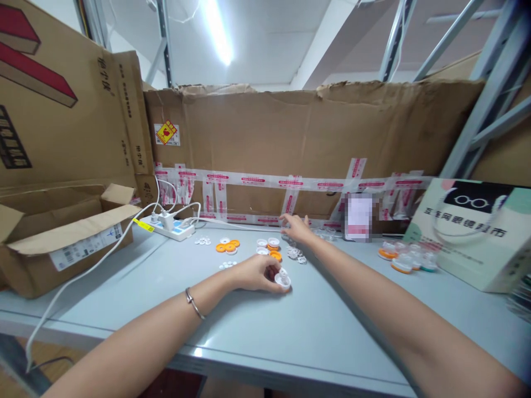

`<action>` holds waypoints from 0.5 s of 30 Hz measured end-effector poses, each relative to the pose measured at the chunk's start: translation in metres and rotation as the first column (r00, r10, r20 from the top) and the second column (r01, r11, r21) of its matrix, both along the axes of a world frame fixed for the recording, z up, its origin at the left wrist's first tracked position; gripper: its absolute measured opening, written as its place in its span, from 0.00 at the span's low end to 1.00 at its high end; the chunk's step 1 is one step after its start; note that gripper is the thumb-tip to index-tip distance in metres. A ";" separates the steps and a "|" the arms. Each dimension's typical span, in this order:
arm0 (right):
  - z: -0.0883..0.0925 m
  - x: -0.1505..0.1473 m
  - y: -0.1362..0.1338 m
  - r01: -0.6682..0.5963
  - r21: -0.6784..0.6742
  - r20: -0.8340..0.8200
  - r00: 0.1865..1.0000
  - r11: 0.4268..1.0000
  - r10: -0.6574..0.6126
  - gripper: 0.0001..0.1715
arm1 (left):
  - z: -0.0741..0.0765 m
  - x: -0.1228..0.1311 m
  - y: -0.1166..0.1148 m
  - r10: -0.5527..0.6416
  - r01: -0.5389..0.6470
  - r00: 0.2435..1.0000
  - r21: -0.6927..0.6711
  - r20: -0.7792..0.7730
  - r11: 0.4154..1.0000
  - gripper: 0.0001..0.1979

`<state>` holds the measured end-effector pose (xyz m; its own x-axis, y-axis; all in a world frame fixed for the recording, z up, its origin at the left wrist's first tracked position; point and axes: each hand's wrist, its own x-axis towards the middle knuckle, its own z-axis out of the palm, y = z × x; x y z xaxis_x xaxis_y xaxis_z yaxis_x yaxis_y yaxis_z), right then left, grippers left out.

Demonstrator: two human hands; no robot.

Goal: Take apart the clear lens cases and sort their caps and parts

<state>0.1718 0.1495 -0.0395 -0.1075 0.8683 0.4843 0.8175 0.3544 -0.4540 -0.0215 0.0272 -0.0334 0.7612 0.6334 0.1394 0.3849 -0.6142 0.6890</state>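
Observation:
My left hand [258, 273] is closed around a small white plastic part with round cups [282, 279], held at the table's middle. Its fingers are partly hidden behind the thumb. Farther back, my right hand [297, 228] reaches out with fingers apart, near the cardboard and just beside some clear plastic pieces [326, 234]. Below it lies a pile of small white pieces [295, 253]. Between the hands sit white round caps [261, 243] and orange round caps [276, 256]. Another cluster of orange caps [227, 247] lies to the left, with tiny white pieces [228, 266] in front.
A power strip [176, 228] with white cables stands at the back left, beside an opened carton [66, 243]. At right are assembled clear-topped pieces [409, 257], a phone-like object [359, 217] and a paper bag [473, 237]. A tall cardboard sheet [290, 132] closes off the back.

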 end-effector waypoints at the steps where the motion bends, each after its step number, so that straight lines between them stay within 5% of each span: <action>1: -0.002 0.001 0.000 0.009 -0.003 0.002 1.000 1.000 -0.009 0.18 | 0.000 0.000 0.000 -0.001 0.001 1.000 0.004 0.000 1.000 0.14; 10: 0.013 -0.002 -0.020 0.012 0.049 -0.139 0.990 0.999 -0.005 0.12 | 0.001 -0.001 -0.002 -0.010 0.010 1.000 -0.001 0.002 1.000 0.15; 15: 0.019 -0.010 -0.099 -0.332 -0.082 -0.163 0.935 0.940 0.316 0.16 | 0.001 -0.001 -0.002 -0.026 0.026 1.000 0.009 0.011 1.000 0.14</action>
<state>0.1619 0.0507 -0.0207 -0.3271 0.8452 0.4226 0.5884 0.5321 -0.6088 -0.0222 0.0251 -0.0325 0.7760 0.6118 0.1532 0.3611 -0.6301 0.6874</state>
